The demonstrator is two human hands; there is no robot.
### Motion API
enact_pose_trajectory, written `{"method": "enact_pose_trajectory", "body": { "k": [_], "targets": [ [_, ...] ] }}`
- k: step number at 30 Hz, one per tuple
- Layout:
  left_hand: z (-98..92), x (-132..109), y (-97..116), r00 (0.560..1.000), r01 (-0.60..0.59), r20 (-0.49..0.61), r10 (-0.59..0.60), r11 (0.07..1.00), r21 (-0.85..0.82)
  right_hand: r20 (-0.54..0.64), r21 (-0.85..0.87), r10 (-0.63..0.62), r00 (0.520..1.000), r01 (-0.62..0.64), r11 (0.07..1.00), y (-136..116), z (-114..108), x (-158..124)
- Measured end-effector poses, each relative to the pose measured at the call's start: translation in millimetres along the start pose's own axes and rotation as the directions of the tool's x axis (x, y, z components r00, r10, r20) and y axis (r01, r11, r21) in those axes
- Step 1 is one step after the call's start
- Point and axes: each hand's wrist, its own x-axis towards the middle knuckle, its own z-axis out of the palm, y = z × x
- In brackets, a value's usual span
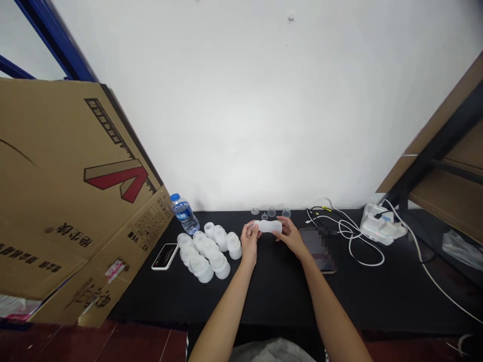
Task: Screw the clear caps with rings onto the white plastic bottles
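A white bottle lies sideways between my two hands, above the black table. The fingers of my left hand close round its narrower left end. At the wider right end, my right hand grips it with thumb and fingers. Several white bottles stand in a group to the left of my hands. Several small clear caps lie near the wall, just beyond the held bottle.
A water bottle and a white-edged phone are at the left, beside a large cardboard box. To the right lie a dark tablet, looped white cables and a white device. A white wall stands behind.
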Motion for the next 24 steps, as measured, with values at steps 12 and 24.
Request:
{"method": "enact_pose_trajectory", "body": {
  "k": [12,24],
  "targets": [
    [0.1,-0.9,0.3,1.0,-0.027,0.004,0.026,0.999,0.032,-0.041,-0.133,0.098,0.994,-0.103,0.986,-6.1,4.6,-2.8],
    [6.0,-5.0,2.3,0.997,-0.023,0.077,0.021,0.999,0.029,-0.077,-0.112,0.19,0.979,-0.198,0.974,-2.2,9.1,-3.8]
  ]
}}
